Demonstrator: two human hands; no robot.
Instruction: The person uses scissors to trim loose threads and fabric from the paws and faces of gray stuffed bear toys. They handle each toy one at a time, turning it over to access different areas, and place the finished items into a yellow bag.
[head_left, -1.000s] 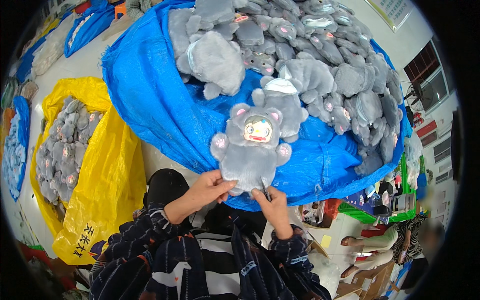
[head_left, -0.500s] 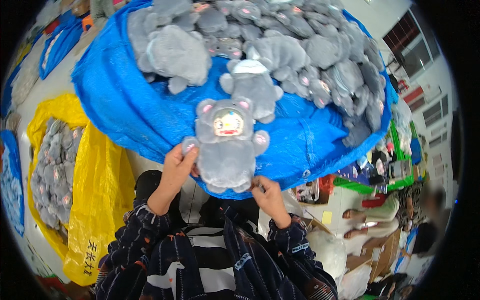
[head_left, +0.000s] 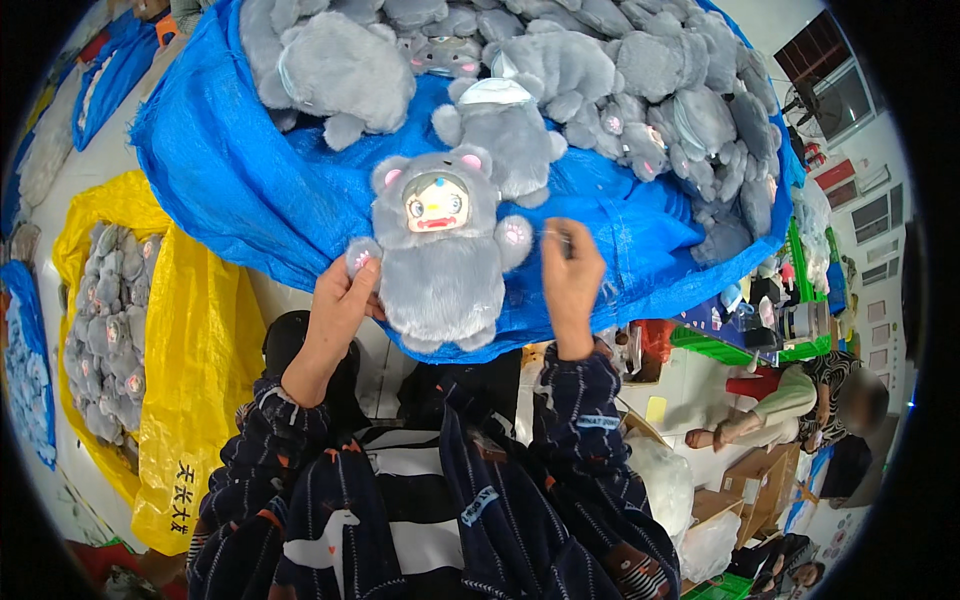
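Note:
A grey plush bear doll (head_left: 440, 285) with pink ears and a shiny doll face lies face up over the near edge of a big blue woven sack (head_left: 250, 215). My left hand (head_left: 345, 300) pinches it by the side, just under the paw on that side. My right hand (head_left: 572, 275) is raised beside the opposite paw, apart from the doll, its fingers curled together. A small dark thing seems to show at those fingertips, too small to name. Just beyond lies another grey plush (head_left: 505, 140) with a pale band, on the blue sheeting.
Many more grey plush toys (head_left: 660, 65) fill the far part of the sack. At the left stands a yellow sack (head_left: 205, 400) holding similar toys (head_left: 105, 340). Green crates (head_left: 805, 350) and cardboard boxes (head_left: 760, 480) are at the right, where a person (head_left: 800, 400) sits.
My right hand has left the doll's foot and risen to beside its paw. The doll, still in my left hand, has moved slightly up and left.

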